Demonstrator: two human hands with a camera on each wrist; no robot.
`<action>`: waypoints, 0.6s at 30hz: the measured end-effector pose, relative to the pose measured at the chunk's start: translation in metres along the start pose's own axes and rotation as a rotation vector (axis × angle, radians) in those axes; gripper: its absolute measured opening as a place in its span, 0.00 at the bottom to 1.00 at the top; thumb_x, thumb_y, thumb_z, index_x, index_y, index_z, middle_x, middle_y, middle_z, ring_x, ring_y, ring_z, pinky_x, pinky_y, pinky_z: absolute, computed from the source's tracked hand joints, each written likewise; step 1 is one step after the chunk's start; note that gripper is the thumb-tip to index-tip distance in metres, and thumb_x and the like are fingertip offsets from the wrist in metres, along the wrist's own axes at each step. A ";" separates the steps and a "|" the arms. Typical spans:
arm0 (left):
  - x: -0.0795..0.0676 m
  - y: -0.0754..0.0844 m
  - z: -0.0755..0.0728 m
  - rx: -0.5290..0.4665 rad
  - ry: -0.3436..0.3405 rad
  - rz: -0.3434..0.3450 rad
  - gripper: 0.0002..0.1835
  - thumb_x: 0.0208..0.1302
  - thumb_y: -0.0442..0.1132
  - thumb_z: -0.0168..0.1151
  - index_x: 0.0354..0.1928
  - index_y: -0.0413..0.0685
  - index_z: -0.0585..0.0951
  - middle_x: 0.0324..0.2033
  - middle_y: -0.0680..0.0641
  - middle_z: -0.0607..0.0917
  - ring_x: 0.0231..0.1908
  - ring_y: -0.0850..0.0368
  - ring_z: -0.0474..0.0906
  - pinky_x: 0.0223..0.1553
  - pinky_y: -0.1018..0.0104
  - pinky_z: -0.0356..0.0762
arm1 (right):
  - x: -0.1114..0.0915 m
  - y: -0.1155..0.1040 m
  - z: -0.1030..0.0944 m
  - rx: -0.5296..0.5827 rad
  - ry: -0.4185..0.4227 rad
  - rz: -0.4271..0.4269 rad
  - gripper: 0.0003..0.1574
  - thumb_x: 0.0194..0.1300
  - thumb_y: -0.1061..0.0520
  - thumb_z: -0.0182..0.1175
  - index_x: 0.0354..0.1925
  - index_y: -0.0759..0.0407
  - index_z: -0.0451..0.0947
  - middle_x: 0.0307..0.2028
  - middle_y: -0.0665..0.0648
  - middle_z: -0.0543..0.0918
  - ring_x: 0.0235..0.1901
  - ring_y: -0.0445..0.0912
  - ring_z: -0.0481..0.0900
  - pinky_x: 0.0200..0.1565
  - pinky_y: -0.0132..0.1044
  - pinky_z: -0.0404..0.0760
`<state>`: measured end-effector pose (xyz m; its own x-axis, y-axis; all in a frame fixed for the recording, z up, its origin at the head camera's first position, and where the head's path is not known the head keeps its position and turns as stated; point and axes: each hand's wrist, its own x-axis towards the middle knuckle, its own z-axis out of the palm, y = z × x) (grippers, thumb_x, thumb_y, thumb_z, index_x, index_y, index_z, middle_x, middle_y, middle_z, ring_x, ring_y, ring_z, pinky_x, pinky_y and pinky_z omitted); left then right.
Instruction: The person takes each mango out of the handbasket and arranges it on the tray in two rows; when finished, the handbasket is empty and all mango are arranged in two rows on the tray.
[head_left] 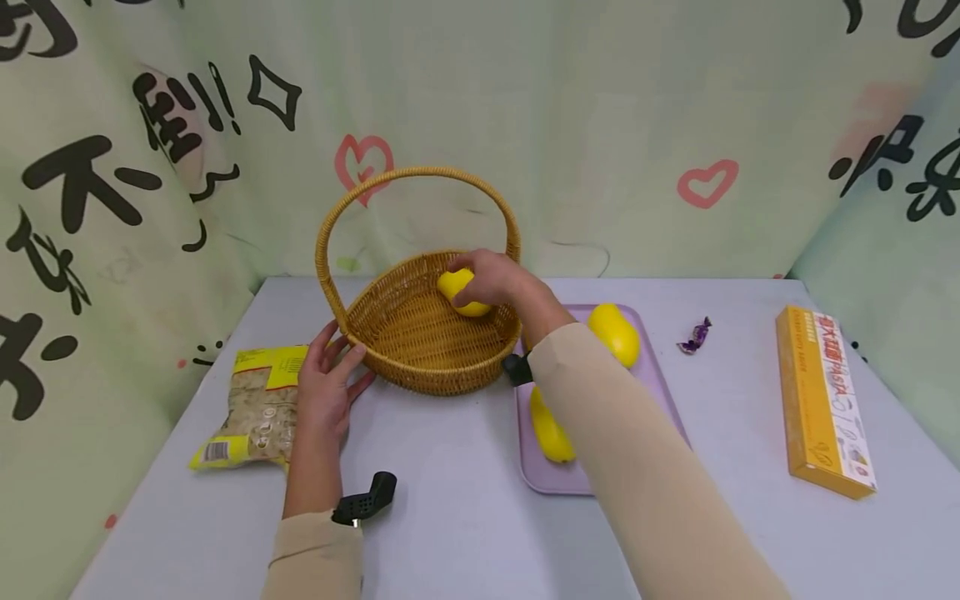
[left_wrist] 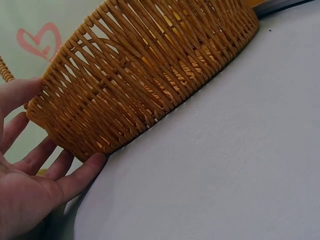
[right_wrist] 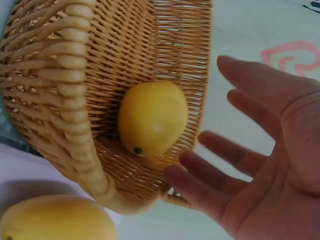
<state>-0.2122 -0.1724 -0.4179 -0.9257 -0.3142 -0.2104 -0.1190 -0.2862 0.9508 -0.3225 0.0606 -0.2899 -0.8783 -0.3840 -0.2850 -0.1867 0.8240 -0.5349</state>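
Note:
A wicker basket [head_left: 420,367] with a tall arched handle stands on the table. My left hand [head_left: 327,385] rests spread fingers against its left side, with the thumb at the rim; the left wrist view shows these fingers [left_wrist: 82,177] touching the weave. Inside the basket's right end lies a yellow mango [right_wrist: 152,119]. My right hand [head_left: 491,277] is over that mango in the head view. In the right wrist view, its relaxed fingers [right_wrist: 212,172] are apart from the fruit. More yellow mangoes [head_left: 615,335] lie on a purple tray [head_left: 558,479], partly hidden by my right sleeve.
A yellow-labelled clear bag [head_left: 258,408] lies left of the basket, partly behind my left forearm. Right of the tray are a purple-wrapped candy [head_left: 696,336] and an orange and white pasta box [head_left: 825,400]. A printed curtain [head_left: 600,125] hangs behind the table.

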 end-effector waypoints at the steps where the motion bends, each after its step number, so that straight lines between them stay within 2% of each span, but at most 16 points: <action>1: 0.000 0.000 0.000 -0.002 0.000 -0.001 0.35 0.75 0.37 0.62 0.78 0.69 0.64 0.76 0.50 0.67 0.70 0.51 0.70 0.65 0.47 0.78 | 0.002 0.000 0.002 -0.006 -0.001 0.015 0.39 0.70 0.54 0.65 0.76 0.49 0.67 0.78 0.59 0.63 0.70 0.55 0.67 0.71 0.50 0.70; 9: 0.002 -0.001 -0.001 -0.012 0.005 0.001 0.35 0.74 0.37 0.62 0.78 0.70 0.65 0.76 0.50 0.68 0.70 0.51 0.71 0.65 0.47 0.79 | 0.020 -0.004 0.010 -0.053 -0.010 0.071 0.43 0.69 0.54 0.65 0.78 0.49 0.63 0.78 0.60 0.62 0.70 0.54 0.66 0.72 0.48 0.69; 18: 0.004 -0.001 -0.001 -0.016 0.004 -0.001 0.35 0.74 0.37 0.64 0.77 0.70 0.66 0.75 0.51 0.68 0.69 0.51 0.71 0.64 0.47 0.79 | 0.030 -0.005 0.014 0.001 -0.029 0.121 0.44 0.70 0.54 0.65 0.79 0.49 0.61 0.79 0.58 0.60 0.73 0.54 0.64 0.72 0.48 0.68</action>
<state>-0.2152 -0.1745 -0.4204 -0.9241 -0.3178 -0.2120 -0.1139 -0.3006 0.9469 -0.3416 0.0389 -0.3066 -0.8810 -0.2942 -0.3705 -0.0802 0.8647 -0.4959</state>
